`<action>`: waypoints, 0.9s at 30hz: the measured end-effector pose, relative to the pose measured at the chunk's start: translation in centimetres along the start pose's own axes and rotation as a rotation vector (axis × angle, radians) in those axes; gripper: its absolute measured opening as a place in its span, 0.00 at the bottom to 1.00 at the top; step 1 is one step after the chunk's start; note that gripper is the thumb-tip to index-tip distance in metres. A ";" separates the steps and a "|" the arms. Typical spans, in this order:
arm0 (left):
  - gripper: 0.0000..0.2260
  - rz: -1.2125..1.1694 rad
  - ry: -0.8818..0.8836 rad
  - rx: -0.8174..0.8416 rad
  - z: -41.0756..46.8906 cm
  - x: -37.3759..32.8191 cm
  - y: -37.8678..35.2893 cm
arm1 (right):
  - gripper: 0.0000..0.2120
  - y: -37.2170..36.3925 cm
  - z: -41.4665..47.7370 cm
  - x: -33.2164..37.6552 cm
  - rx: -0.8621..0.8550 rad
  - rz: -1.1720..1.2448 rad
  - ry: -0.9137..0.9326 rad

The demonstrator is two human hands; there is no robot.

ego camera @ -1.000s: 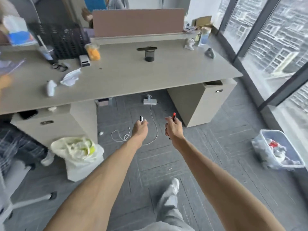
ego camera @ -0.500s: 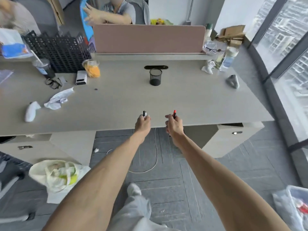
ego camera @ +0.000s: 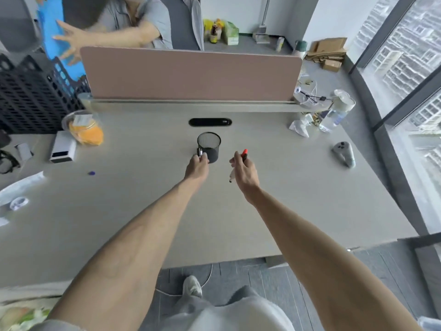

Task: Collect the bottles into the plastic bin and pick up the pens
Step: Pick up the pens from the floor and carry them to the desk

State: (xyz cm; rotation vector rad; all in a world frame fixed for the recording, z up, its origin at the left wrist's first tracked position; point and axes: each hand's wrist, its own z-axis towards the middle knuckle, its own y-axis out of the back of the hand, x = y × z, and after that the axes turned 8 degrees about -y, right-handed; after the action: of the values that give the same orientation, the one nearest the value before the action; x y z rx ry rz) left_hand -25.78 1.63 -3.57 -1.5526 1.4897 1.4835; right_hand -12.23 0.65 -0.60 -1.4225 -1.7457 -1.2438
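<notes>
Pens clamped in my fingers, dark one (ego camera: 200, 152) in left hand (ego camera: 196, 166), red-capped one (ego camera: 244, 154) in right hand (ego camera: 244, 173), had come up from floor level to the worktop (ego camera: 274, 199), now just beside mesh cup (ego camera: 208, 146), likely ready to drop in.

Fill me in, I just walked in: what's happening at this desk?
A person reaches both bare arms over the grey desk. The left hand holds a black-and-white capped pen right beside the black mesh pen cup; the right hand grips a red-capped pen. Neither pen is in the cup yet. A clear plastic bottle remains on the desk's far right.
</notes>
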 end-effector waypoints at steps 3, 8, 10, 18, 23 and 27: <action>0.19 0.079 -0.002 -0.017 4.2 -1.7 -0.3 | 0.18 -0.6 4.5 2.4 -0.012 -0.045 0.020; 0.19 0.098 -0.034 -0.043 10.4 -3.7 -1.7 | 0.19 -1.9 10.8 5.1 0.011 -0.081 0.027; 0.18 0.081 -0.035 -0.058 12.0 -4.0 -2.4 | 0.18 -2.2 13.1 5.5 0.049 -0.095 0.007; 0.12 0.167 -0.040 -0.027 15.9 -4.2 -4.3 | 0.13 -3.3 18.2 5.8 0.144 -0.216 0.016; 0.14 0.176 -0.023 0.005 16.7 -2.9 -4.0 | 0.08 -4.1 19.3 6.1 0.239 -0.234 0.045; 0.14 0.174 -0.020 -0.013 16.0 -3.1 -2.3 | 0.08 -4.3 19.2 5.9 0.302 -0.203 0.042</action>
State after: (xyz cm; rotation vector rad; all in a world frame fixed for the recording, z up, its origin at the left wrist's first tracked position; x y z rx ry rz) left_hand -28.48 17.70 -5.67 -1.4410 1.6420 1.6030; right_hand -15.54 20.49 -4.78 -1.0611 -1.9899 -1.0448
